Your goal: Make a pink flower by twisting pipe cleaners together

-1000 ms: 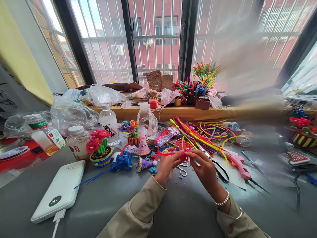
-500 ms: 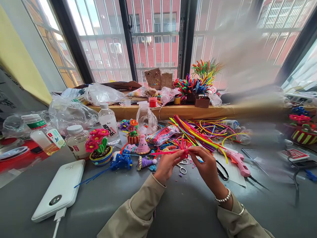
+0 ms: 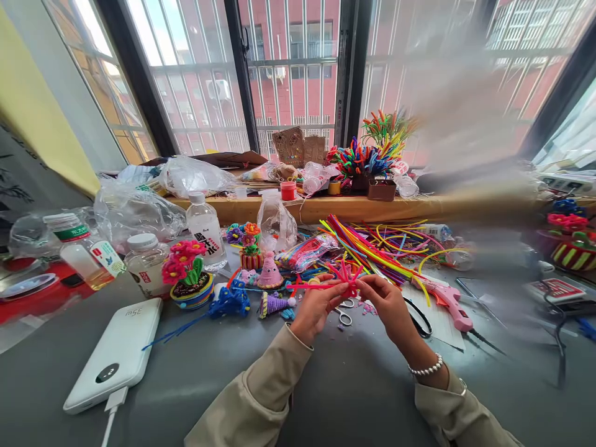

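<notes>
Apparently, you're shaping the pink pipe-cleaner cluster (image 3: 345, 279).
Your left hand (image 3: 318, 308) and right hand (image 3: 387, 305) both hold it in closed pinches, above the tabletop (image 3: 347, 391), short of its back edge; the next move likely calls for steady left support and fine right-hand bending.

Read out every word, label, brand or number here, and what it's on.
"35W", upside down: white rectangular power bank.
"喝开水": clear plastic bottle with white cap.
"东方", green band: clear bottle holding amber liquid.
Too small or blurred: dark oval display, white-capped plastic jar, red panel at right, remaining print.
</notes>
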Tool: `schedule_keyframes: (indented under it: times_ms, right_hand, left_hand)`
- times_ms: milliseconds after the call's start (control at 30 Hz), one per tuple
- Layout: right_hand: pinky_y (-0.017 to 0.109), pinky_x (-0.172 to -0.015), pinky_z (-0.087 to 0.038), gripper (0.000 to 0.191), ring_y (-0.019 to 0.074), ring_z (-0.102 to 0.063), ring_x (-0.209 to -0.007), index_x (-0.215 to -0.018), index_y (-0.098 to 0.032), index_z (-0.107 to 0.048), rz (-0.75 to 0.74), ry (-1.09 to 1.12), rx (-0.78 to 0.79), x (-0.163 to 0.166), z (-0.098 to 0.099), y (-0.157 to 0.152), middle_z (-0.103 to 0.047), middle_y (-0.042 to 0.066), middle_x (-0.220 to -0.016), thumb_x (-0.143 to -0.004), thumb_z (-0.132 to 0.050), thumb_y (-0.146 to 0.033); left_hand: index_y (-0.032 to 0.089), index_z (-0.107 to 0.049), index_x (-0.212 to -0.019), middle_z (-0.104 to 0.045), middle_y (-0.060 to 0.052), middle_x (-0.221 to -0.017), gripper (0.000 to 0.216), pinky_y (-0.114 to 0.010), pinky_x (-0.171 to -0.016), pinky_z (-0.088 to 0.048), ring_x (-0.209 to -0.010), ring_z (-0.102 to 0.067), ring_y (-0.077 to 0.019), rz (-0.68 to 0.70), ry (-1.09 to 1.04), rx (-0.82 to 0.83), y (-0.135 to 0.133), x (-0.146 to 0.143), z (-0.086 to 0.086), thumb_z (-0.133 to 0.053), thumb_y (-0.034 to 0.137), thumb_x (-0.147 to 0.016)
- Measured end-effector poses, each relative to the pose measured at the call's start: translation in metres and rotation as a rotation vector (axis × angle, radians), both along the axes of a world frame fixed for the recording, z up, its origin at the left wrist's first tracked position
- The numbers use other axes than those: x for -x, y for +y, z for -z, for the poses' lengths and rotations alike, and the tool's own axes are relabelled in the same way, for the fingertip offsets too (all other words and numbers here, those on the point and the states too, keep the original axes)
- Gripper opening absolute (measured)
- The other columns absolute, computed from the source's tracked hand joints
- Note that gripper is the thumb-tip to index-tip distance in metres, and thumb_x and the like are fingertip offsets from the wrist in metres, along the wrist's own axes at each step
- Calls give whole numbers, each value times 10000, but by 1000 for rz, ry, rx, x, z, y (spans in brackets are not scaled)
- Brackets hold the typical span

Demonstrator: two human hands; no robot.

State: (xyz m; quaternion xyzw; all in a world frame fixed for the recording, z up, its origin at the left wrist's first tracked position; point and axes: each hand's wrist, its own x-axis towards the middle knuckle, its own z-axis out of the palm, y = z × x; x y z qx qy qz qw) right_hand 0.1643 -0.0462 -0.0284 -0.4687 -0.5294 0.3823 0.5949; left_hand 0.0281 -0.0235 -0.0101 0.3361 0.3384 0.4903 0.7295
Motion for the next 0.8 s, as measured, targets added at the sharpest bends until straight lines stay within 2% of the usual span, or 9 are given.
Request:
schedule_keyframes:
  times_ms: [233, 467, 600, 700, 800]
  right_hand:
    - [215, -494, -319, 252, 74, -386, -506, -660, -164, -573, -54, 128, 119, 3, -1, 0, -462, -41, -555, -639, -619, -411]
    - [217, -480, -304, 262, 72, -366, -476, -674, -169, -569, -118, 278, 238, 5, 0, 0, -446, -49, -525, -607, -637, -414]
    - [215, -488, -306, 251, 67, -366, -475, -663, -166, -559, -125, 253, 225, 6, 1, 1, -438, -54, -521, -623, -630, -404]
    - [225, -520, -337, 259, 75, -400, -505, -673, -167, -558, -127, 242, 184, 5, 1, 1, -465, -46, -554, -626, -630, -411]
    - [234, -547, -369, 265, 86, -431, -540, -680, -170, -559, -123, 252, 144, 4, 0, 1, -491, -34, -596, -635, -621, -423]
  left_hand:
    - [147, -424, -827, -625, -9, -676, 400, -269, -675, -483, -612, -615, -123, -14, 14, 5, -3, -2, -3, -687, 34, -549]
    - [146, -436, -797, -622, 2, -631, 392, -248, -631, -470, -577, -606, -116, -30, 67, -10, -2, -2, -2, -706, 57, -528]
    - [155, -408, -832, -620, -1, -649, 423, -241, -625, -468, -599, -610, -121, -28, 76, -19, 0, -1, 2, -695, 49, -540]
    - [150, -421, -905, -628, -22, -714, 434, -242, -679, -469, -655, -613, -120, 9, 13, -22, -1, 0, 2, -687, 85, -568]
    - [137, -441, -951, -632, -44, -753, 411, -246, -699, -474, -655, -612, -114, 53, -23, 31, -2, 1, 0, -666, 125, -607]
